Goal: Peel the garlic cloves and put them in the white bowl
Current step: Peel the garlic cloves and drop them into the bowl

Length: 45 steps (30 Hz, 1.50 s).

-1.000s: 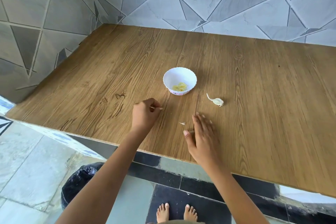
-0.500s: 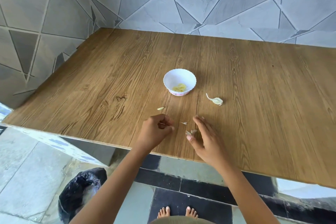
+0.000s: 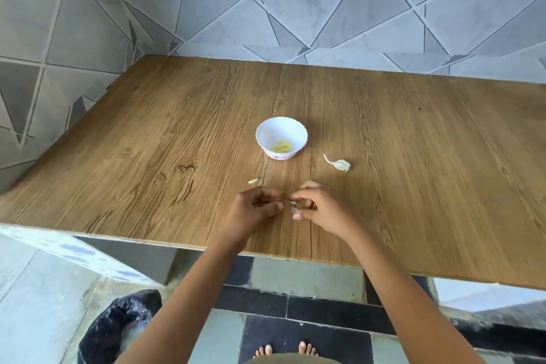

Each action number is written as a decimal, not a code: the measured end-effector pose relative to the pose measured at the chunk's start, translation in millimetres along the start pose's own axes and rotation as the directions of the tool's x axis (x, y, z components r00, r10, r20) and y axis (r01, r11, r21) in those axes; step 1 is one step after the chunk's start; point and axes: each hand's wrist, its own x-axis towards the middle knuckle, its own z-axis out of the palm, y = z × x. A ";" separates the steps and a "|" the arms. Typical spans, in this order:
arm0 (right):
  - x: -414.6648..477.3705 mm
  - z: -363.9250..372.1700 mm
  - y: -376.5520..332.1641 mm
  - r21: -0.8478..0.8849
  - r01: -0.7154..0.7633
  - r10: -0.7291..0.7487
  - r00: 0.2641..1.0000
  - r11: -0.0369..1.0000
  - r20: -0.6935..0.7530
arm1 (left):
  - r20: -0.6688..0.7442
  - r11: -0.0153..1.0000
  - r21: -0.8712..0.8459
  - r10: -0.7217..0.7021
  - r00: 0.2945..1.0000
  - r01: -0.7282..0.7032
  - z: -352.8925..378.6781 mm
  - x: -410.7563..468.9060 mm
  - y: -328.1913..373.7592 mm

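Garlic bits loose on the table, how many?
2: one skin-on clove right of the white bowl, one small piece front-left of it. More may hide in the left hand or right hand.

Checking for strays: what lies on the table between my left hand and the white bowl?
Head view: one small pale scrap lies just beyond the left hand, short of the white bowl; otherwise bare.

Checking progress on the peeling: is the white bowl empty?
No, the white bowl holds a small heap of yellowish peeled garlic at its bottom.
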 end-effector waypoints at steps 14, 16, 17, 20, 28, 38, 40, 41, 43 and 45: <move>4.9 -12.1 -35.7 0.278 0.078 -0.038 0.988 0.957 -0.148 | 0.082 0.676 -0.690 -0.283 0.956 0.259 9.1 2.1 19.5; 9.1 -10.2 -46.8 0.223 0.139 -0.113 0.985 0.965 -0.127 | 0.138 0.556 -0.764 -0.356 0.924 0.328 13.4 5.3 25.4; 11.6 -7.0 -49.8 0.151 0.170 -0.153 0.981 0.974 -0.120 | 0.151 0.511 -0.786 -0.388 0.909 0.349 14.8 6.6 27.7; 15.7 1.8 -50.6 -0.048 0.238 -0.243 0.962 0.970 -0.124 | 0.163 0.405 -0.841 -0.443 0.881 0.359 17.3 7.9 34.3; 12.5 8.3 -50.9 -0.159 0.220 -0.259 0.916 0.963 -0.306 | 0.209 0.365 -0.854 -0.415 0.886 0.372 18.9 2.3 39.6; 7.0 -0.3 -38.3 -0.097 0.278 -0.295 0.892 0.956 -0.343 | 0.225 0.335 -0.868 -0.394 0.891 0.367 24.7 3.1 42.2; 6.9 -2.3 -36.1 -0.087 0.274 -0.286 0.886 0.958 -0.366 | 0.239 0.328 -0.868 -0.383 0.893 0.373 24.9 2.5 44.1; 5.9 -3.1 -35.6 -0.080 0.272 -0.282 0.883 0.959 -0.375 | 0.248 0.328 -0.865 -0.378 0.892 0.380 25.0 1.9 44.9; 2.6 -5.1 -34.8 -0.029 0.258 -0.248 0.881 0.966 -0.404 | 0.272 0.311 -0.867 -0.358 0.893 0.389 24.9 1.1 45.2; -2.5 -8.1 -31.4 0.061 0.229 -0.181 0.882 0.972 -0.434 | 0.283 0.284 -0.879 -0.336 0.898 0.384 22.7 2.4 43.6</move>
